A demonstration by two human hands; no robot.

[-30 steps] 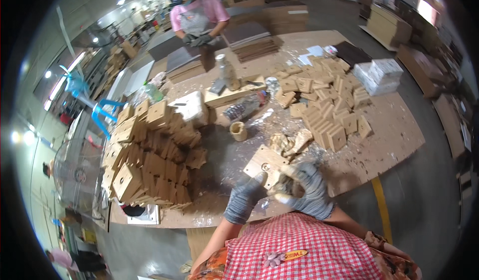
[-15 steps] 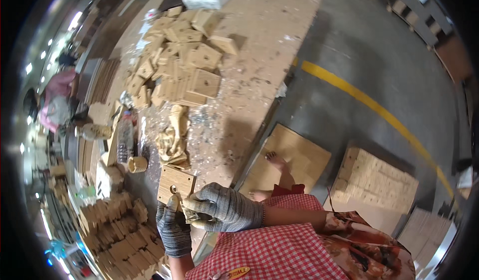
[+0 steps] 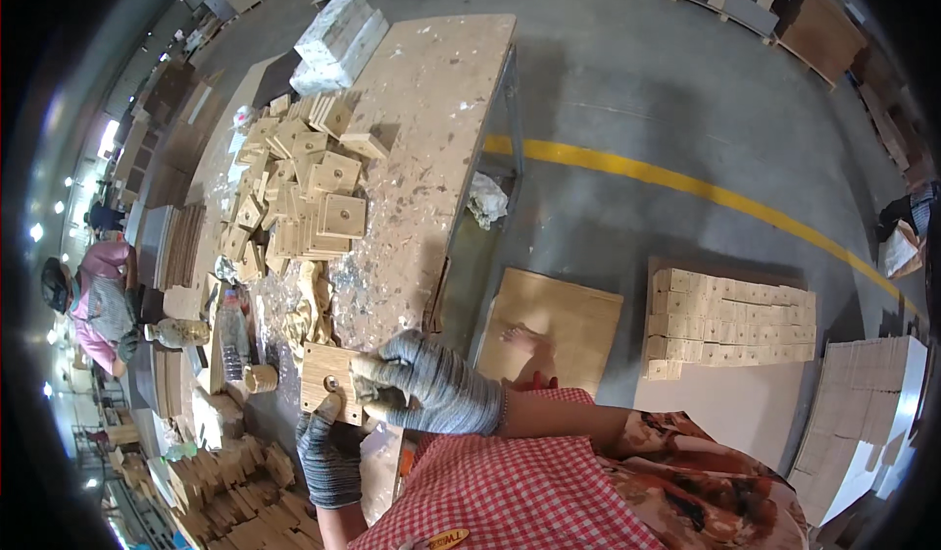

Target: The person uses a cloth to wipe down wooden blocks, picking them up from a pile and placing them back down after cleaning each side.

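Note:
A square wooden block [image 3: 319, 364] with a large centre hole and small corner holes is tilted up over the near end of the table. My left hand [image 3: 328, 457], in a grey striped glove, grips its lower edge, thumb on the face near the hole. My right hand [image 3: 441, 388], in a matching glove with cream fingertips, is curled at the block's right edge. A small crumpled cloth-like piece [image 3: 371, 393] shows between its fingers, mostly hidden. Just beyond the block lies a crumpled cream cloth [image 3: 310, 310]. Farther up the table is a heap of similar wooden blocks [image 3: 304, 192].
On the stained table [image 3: 431, 109] stand a white wrapped stack [image 3: 338, 45], a plastic bottle [image 3: 233, 334] and a round container [image 3: 261, 378]. Piled wooden pieces [image 3: 235, 486] sit at lower left. Stacked blocks [image 3: 730, 320] stand on the floor, right. A person [image 3: 103, 300] is at far left.
The whole view has shifted, showing more of the floor at right. My right hand has moved up along the block's right edge; my left hand still grips the block.

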